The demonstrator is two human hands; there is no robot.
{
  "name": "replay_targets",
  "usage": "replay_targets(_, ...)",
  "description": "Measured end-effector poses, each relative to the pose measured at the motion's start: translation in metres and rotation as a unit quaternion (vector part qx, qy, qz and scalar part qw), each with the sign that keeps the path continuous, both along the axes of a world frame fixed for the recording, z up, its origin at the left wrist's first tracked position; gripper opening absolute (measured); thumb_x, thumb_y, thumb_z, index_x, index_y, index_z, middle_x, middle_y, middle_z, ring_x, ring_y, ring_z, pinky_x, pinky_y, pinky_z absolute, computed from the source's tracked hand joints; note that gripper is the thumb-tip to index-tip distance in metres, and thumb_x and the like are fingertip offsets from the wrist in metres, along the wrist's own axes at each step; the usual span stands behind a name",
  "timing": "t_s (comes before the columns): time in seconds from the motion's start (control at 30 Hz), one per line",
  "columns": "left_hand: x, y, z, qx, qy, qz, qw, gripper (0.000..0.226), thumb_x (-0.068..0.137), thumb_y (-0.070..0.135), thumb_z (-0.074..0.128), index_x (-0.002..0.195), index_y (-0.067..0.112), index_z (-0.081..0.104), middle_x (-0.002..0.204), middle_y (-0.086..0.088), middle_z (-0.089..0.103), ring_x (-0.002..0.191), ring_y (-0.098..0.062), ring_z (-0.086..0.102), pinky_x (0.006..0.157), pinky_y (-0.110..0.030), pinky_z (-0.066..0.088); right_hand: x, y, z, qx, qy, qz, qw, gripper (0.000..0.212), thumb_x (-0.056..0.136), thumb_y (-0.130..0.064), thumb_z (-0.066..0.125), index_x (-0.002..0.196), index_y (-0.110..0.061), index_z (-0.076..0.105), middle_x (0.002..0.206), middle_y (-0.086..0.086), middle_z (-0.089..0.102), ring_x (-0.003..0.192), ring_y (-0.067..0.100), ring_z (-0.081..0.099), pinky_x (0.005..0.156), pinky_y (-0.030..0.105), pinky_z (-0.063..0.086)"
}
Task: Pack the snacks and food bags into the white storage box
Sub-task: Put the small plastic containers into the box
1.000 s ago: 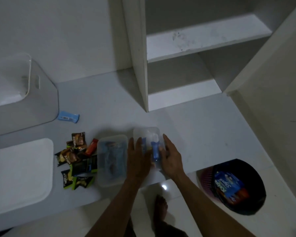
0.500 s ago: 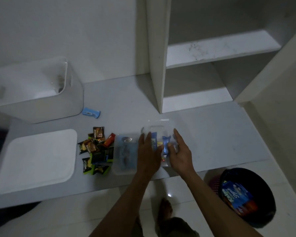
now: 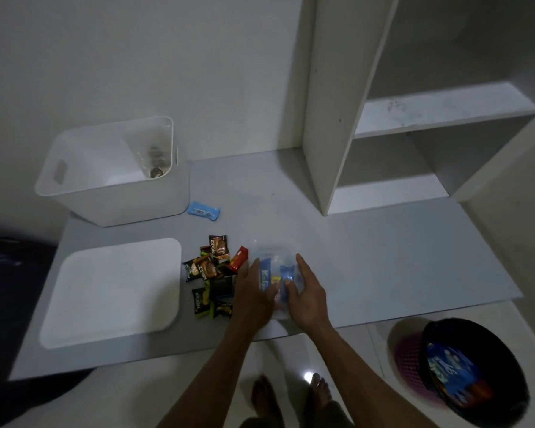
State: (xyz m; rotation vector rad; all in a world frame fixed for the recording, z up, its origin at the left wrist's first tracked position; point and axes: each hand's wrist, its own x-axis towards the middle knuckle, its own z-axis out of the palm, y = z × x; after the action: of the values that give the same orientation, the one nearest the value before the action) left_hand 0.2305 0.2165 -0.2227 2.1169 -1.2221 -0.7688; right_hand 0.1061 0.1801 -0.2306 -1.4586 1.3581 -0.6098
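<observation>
Both hands close around a clear food bag (image 3: 275, 273) of blue-wrapped snacks near the worktop's (image 3: 399, 257) front edge: the left hand (image 3: 254, 291) presses flat against its side at nine o'clock, the right hand (image 3: 306, 295) cups it from three o'clock, fingers partly curled on the plastic. This looks like the pick-up step, with the bag gripped but whether it has left the surface I cannot tell. The next move calls for carrying it toward ten o'clock to the white storage box (image 3: 112, 180), which stands open-topped at the back of the worktop with something small already inside. Just beside the left hand lies a heap of snack packets (image 3: 212, 273), which the carry must pass over; a blue wrapper (image 3: 204, 211) rests near the box's base. The flat white lid (image 3: 112, 291) lies at nine o'clock, clear of the opening. On the floor at four o'clock sits a dark bin (image 3: 464, 372).
</observation>
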Motion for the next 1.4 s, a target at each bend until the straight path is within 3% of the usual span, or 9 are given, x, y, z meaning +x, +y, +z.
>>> replay_targets(0.17,0.004,0.004,-0.012,-0.021,0.030,-0.018,0.999,0.066,0.092,0.022,0.065,0.145,-0.001,0.034,0.144,-0.020,0.041,0.127,-0.021,0.044,0.095,-0.023,0.038,0.005,-0.002,-0.012,-0.007,0.033,-0.018,0.999,0.067,0.098,-0.036,0.053,0.155,-0.020,0.022,0.157,0.002,0.034,0.140,0.020,0.038,0.110,0.027,0.031)
replay_targets(0.3,0.009,0.003,-0.025,-0.032,0.068,0.003,0.997,0.071,0.092,0.029,0.064,0.150,0.009,0.027,0.146,-0.013,0.042,0.130,-0.023,0.048,0.098,-0.038,0.051,0.006,-0.002,-0.018,0.017,0.024,-0.020,0.999,0.069,0.098,-0.044,0.050,0.155,-0.030,0.015,0.160,-0.001,0.029,0.141,0.024,0.038,0.114,0.043,0.038)
replay_targets(0.43,0.008,0.004,-0.038,-0.048,0.080,0.018,0.996,0.066,0.094,0.039,0.057,0.149,0.019,0.026,0.141,-0.007,0.048,0.122,-0.017,0.055,0.090,-0.040,0.057,0.005,-0.001,-0.018,0.017,0.019,0.004,1.000,0.064,0.101,-0.038,0.044,0.155,-0.030,0.010,0.160,-0.001,0.027,0.138,0.025,0.043,0.104,0.031,0.043)
replay_targets(0.6,0.003,0.003,-0.039,-0.054,0.079,0.014,0.995,0.069,0.096,0.048,0.051,0.152,0.020,0.023,0.142,-0.003,0.048,0.124,-0.014,0.053,0.094,-0.038,0.055,0.005,0.003,-0.013,0.004,0.002,0.026,1.000,0.059,0.101,-0.042,0.042,0.149,-0.044,0.007,0.158,-0.004,0.032,0.135,0.020,0.045,0.106,0.034,0.043)
replay_targets(0.83,0.005,0.024,0.008,-0.123,0.055,0.054,0.989,0.072,0.095,0.039,0.050,0.154,0.019,0.014,0.143,0.010,0.035,0.124,0.015,0.040,0.090,0.001,0.035,0.015,0.009,0.011,-0.031,-0.021,0.069,0.997,0.064,0.100,-0.049,0.041,0.153,-0.045,0.005,0.159,-0.011,0.025,0.139,0.015,0.040,0.110,0.035,0.042)
replay_targets(0.97,0.027,0.036,0.028,-0.140,0.012,0.088,0.986,0.068,0.097,0.033,0.055,0.146,0.036,0.008,0.143,0.006,0.037,0.121,-0.002,0.045,0.092,-0.004,0.038,0.041,0.015,0.029,-0.034,-0.037,0.094,0.994,0.067,0.099,-0.050,0.041,0.154,-0.044,0.004,0.158,-0.003,0.032,0.133,0.021,0.049,0.102,0.034,0.049)
replay_targets(1.13,0.071,0.042,0.060,-0.161,-0.026,0.165,0.973,0.072,0.096,0.038,0.053,0.154,0.019,0.015,0.155,-0.009,0.033,0.140,-0.023,0.038,0.113,-0.034,0.035,0.097,0.011,0.063,-0.065,-0.041,0.136,0.988,0.064,0.098,-0.057,0.039,0.151,-0.051,0.005,0.157,-0.003,0.035,0.135,0.022,0.048,0.109,0.045,0.045)
replay_targets(1.23,0.112,0.040,0.078,-0.200,-0.031,0.183,0.962,0.068,0.098,0.037,0.052,0.154,0.018,0.018,0.151,-0.006,0.040,0.135,-0.019,0.044,0.111,-0.039,0.040,0.142,0.003,0.090,-0.085,-0.057,0.165,0.981,0.065,0.097,-0.059,0.037,0.153,-0.047,0.006,0.157,-0.004,0.036,0.136,0.022,0.046,0.111,0.046,0.041)
replay_targets(1.4,0.208,0.020,0.126,-0.244,-0.053,0.207,0.946,0.064,0.099,0.042,0.045,0.153,0.028,0.013,0.147,0.003,0.043,0.129,-0.015,0.049,0.100,-0.023,0.042,0.242,-0.020,0.142,-0.146,-0.084,0.180,0.969,0.062,0.100,-0.052,0.040,0.154,-0.042,0.011,0.152,-0.003,0.043,0.128,0.018,0.052,0.106,0.040,0.047)
